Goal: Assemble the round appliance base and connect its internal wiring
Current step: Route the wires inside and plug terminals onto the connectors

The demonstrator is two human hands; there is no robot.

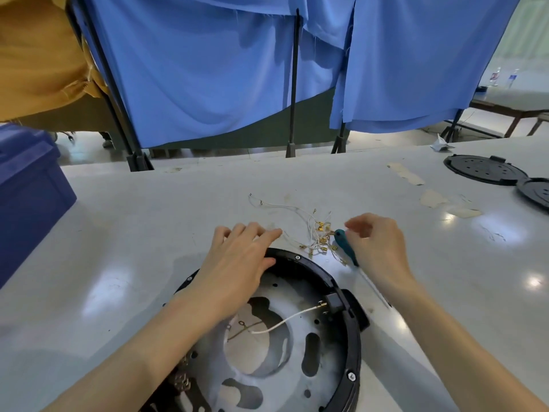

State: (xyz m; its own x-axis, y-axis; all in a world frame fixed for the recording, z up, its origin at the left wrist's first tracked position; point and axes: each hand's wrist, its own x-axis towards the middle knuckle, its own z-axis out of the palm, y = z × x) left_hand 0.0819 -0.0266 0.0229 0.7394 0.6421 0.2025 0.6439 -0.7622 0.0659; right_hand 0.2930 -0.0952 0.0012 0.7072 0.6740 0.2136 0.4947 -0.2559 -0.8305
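Observation:
The round appliance base (350, 346), a black ring around a grey metal plate with cut-outs, lies on the table in front of me. A white wire (285, 319) runs from its black connector (331, 301) across the plate. My left hand (237, 257) lies flat with straight fingers on the ring's far rim. A loose bundle of white wires with brass terminals (315, 233) sits just beyond the base. Beside it lies a teal-handled screwdriver (346, 246), its shaft partly hidden under my right hand (377, 242), whose fingers hover loosely curled over the handle.
A blue plastic bin (26, 197) stands at the left table edge. Two black round covers (484, 169) lie at the far right. Blue curtains on black stands (292, 84) close off the back of the white table (148, 233).

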